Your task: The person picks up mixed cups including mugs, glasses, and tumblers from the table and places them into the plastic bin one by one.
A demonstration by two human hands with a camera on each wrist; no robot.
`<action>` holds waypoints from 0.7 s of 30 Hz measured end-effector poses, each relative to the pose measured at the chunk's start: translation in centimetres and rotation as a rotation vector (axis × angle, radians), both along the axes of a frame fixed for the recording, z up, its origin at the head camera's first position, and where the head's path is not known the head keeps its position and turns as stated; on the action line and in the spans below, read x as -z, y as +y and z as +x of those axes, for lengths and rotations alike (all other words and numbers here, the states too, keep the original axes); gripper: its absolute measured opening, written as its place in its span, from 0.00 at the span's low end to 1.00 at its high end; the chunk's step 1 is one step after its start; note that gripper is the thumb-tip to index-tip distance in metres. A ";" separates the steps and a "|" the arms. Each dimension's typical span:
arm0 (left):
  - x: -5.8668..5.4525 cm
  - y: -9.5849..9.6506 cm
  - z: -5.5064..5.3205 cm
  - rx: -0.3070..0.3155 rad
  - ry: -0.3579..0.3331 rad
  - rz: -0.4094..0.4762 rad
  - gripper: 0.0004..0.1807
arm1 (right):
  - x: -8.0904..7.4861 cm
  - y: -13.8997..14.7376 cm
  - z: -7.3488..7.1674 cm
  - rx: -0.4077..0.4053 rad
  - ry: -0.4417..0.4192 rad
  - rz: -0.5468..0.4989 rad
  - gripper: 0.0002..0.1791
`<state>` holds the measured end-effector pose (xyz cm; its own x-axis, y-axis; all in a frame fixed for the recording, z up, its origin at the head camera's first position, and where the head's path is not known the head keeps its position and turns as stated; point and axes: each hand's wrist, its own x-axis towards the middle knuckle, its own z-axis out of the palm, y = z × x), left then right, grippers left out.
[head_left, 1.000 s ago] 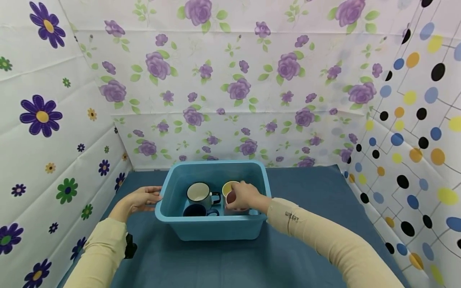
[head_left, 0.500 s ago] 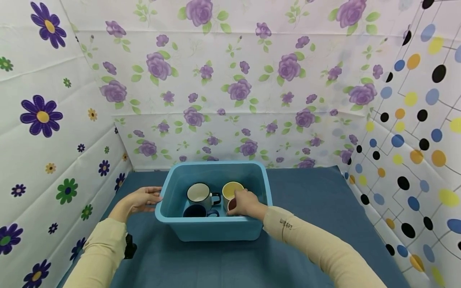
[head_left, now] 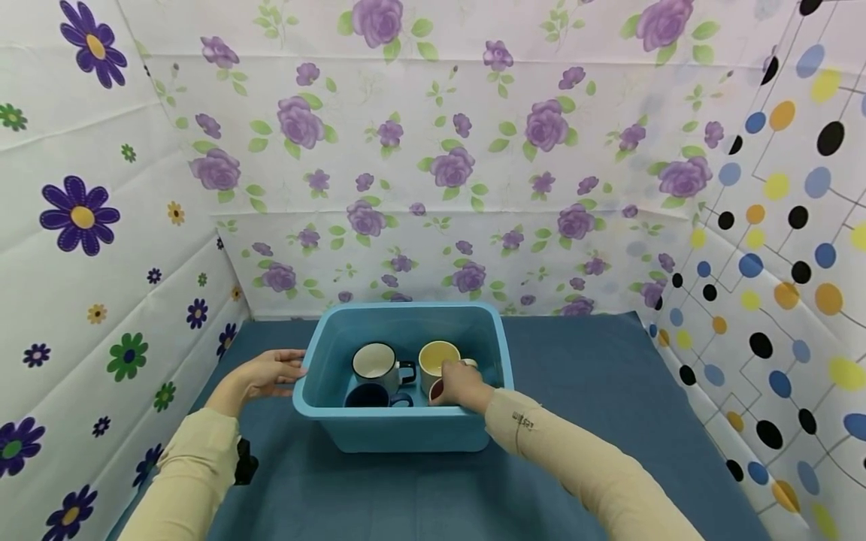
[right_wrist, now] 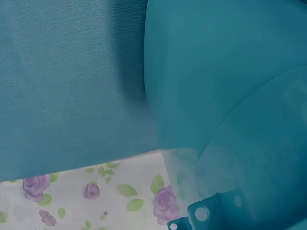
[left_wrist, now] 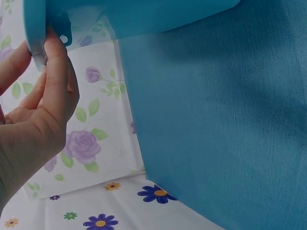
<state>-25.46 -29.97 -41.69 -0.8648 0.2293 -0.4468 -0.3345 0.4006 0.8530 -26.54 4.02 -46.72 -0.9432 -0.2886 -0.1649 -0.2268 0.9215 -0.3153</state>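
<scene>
A blue plastic tub [head_left: 419, 432] stands on the table with mugs inside. My left hand [head_left: 271, 373] pinches its left rim; the left wrist view shows the thumb and fingers [left_wrist: 56, 72] on either side of the rim. Inside the tub, my right hand [head_left: 463, 385] grips a cup with a dark red inside [head_left: 436, 391], mostly hidden by the hand and the front wall. Just behind it is a mug with a yellow inside [head_left: 438, 356]. In the right wrist view the tub's wall [right_wrist: 216, 72] fills much of the picture and the hand is hidden.
At the tub's left are a white-lined mug with a black handle [head_left: 374, 362] and, in front of it, a dark blue mug [head_left: 367, 395]. Blue cloth [head_left: 575, 376] covers the table. Patterned sheets [head_left: 433, 188] enclose the back and sides.
My right hand has shifted slightly left and lower with the red-lined cup, uncovering more of the yellow-lined mug. The left hand stays on the rim.
</scene>
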 end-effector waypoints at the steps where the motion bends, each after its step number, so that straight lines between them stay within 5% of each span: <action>1: 0.0 0.0 0.0 -0.003 0.000 0.001 0.37 | 0.0 0.0 0.0 0.001 -0.005 0.003 0.29; 21: 0.0 0.0 -0.1 -0.018 -0.011 -0.002 0.37 | -0.4 -0.4 0.3 -0.003 -0.056 0.040 0.30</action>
<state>-25.53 -29.92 -41.73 -0.8637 0.2130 -0.4567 -0.3508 0.3965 0.8483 -26.28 3.58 -46.29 -0.9310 -0.2839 -0.2293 -0.2130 0.9330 -0.2902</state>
